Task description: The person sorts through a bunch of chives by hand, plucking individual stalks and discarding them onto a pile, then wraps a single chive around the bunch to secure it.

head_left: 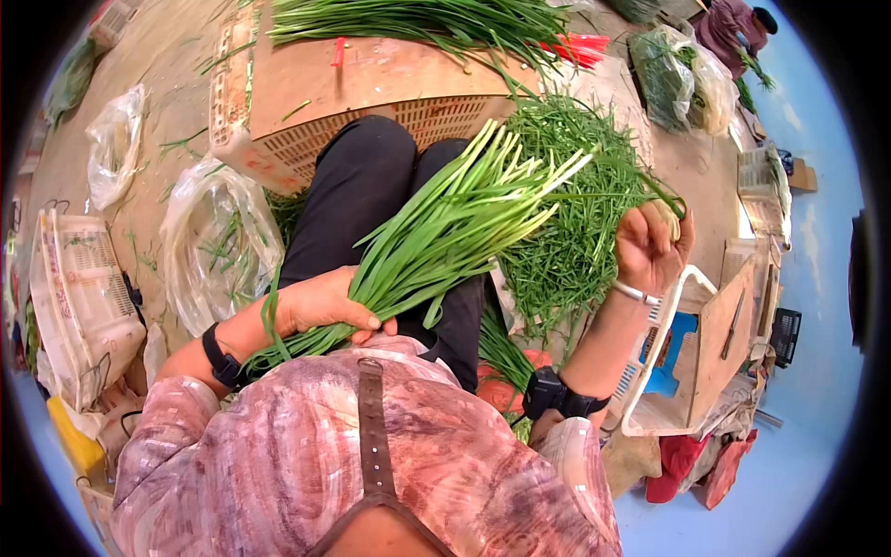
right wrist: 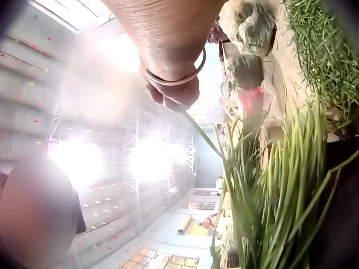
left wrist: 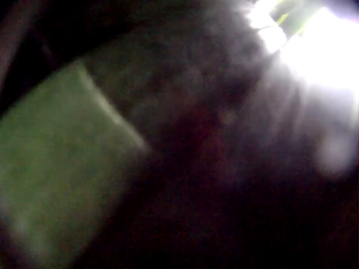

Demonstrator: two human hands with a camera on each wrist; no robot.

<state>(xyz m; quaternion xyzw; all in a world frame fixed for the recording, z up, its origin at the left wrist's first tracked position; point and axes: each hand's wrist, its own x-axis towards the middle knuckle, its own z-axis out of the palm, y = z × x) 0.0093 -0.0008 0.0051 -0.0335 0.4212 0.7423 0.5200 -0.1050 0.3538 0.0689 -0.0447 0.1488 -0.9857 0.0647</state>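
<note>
A bundle of long green stalks with pale ends (head_left: pixel 455 218) lies across the person's lap, its pale ends toward the upper right. The left hand (head_left: pixel 329 302) grips its lower part, thumb on top. Raised at the right, the right hand (head_left: pixel 654 241) has curled fingers pinching a green strand that runs back toward the bundle's pale ends. In the right wrist view, the right hand (right wrist: pixel 174 95) holds a stalk above the upright-looking bundle (right wrist: pixel 286 190). The left wrist view is mostly dark and blurred, with the left hand not discernible.
A board (head_left: pixel 371 74) on a crate bears more stalks (head_left: pixel 418 19) and red strips (head_left: pixel 580 49). Cut greens (head_left: pixel 566 251) are heaped beside the right knee. Plastic bags (head_left: pixel 218 246) lie at the left; a white crate (head_left: pixel 664 371) stands at the right. Another person (head_left: pixel 733 32) is at the upper right.
</note>
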